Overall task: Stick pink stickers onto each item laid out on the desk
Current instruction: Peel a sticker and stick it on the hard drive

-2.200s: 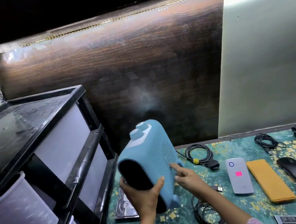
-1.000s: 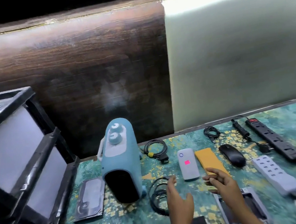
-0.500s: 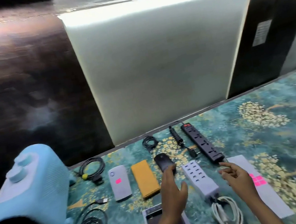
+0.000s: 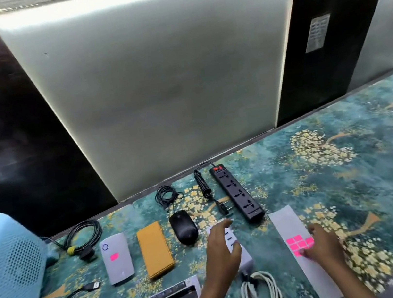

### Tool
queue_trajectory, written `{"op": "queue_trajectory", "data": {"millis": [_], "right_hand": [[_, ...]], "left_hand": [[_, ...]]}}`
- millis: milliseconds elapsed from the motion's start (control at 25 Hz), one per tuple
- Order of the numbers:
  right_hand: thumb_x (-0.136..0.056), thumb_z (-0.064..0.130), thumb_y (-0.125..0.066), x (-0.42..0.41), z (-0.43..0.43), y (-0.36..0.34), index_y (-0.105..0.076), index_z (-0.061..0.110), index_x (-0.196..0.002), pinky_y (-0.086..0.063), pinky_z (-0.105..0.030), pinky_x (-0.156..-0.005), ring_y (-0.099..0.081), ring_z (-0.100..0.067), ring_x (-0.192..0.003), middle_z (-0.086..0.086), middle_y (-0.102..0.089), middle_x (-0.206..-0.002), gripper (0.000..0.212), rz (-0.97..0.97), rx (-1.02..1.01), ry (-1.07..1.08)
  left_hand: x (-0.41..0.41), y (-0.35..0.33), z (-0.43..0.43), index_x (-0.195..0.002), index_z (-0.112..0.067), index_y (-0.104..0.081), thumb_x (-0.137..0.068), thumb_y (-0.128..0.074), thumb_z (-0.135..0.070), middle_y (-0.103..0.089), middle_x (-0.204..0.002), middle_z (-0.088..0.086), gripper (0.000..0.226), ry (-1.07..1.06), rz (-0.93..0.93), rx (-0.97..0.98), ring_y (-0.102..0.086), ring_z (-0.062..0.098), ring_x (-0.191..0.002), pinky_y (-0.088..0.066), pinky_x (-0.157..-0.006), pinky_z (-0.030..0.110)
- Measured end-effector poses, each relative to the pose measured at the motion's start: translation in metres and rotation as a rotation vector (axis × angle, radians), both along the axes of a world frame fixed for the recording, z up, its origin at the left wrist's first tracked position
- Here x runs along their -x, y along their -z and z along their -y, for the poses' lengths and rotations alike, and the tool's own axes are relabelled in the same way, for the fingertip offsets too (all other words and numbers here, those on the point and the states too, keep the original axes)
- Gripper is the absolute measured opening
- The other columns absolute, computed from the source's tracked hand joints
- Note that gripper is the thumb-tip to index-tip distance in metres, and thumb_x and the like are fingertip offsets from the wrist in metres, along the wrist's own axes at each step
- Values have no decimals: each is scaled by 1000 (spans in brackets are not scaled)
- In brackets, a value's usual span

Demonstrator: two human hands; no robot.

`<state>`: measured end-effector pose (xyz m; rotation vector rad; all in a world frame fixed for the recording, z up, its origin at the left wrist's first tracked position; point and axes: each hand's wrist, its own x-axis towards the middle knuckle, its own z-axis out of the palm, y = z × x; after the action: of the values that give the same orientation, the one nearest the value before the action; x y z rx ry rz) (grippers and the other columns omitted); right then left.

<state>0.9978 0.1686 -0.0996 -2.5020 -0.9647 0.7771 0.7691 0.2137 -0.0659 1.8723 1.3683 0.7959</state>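
Here, teal floral desk [image 4: 349, 189] below pale panel [image 4: 154, 78]; left grip [image 4: 222, 249] spread, right grip [image 4: 325, 244] unclear.

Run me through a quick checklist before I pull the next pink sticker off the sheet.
1. Stickers on the sheet: ok, pink stickers sit on the sticker sheet.
2. Right hand at the stickers: ok, it touches their near edge.
3. Sticker pinched in the fingers: cannot tell, blurred.
4. Left hand free: ok, open over the white charger, holding nothing.
5. Unlabelled item nearby: ok, the yellow case shows no sticker; the grey power bank has one.
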Motion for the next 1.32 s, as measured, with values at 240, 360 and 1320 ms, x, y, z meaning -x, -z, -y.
{"op": "queue_trajectory", "data": {"millis": [240,360,1320], "right_hand": [[-66,5,-79,2,-12,-45,-62,6,-102,-42,-23,-54,-63,-19,-72,-10,-69,-86,40,-285,-348,-101],[-66,-2,-77,20,-18,-74,-64,9,-93,-47,-11,-49,-65,0,-56,12,-71,-63,32,-478,-436,-295],[-64,6,-79,76,-13,-68,-74,19,-88,-42,-1,-72,-53,7,-92,0,-57,-99,27,-95,-915,-496]], "left_hand": [[-27,-24,-5,-114,-26,-40,-82,-66,-15,-49,-108,-6,43,18,283,353,-52,16,-101,-42,-73,15],[-43,-41,-7,-99,-20,-54,-79,-70,-24,-60,-92,-3,26,40,513,634,-60,12,-79,-43,-60,19],[-12,-54,-2,-73,-11,-63,-86,-63,-13,-68,-52,-6,12,-156,683,699,-63,5,-48,-53,-49,20]]}}
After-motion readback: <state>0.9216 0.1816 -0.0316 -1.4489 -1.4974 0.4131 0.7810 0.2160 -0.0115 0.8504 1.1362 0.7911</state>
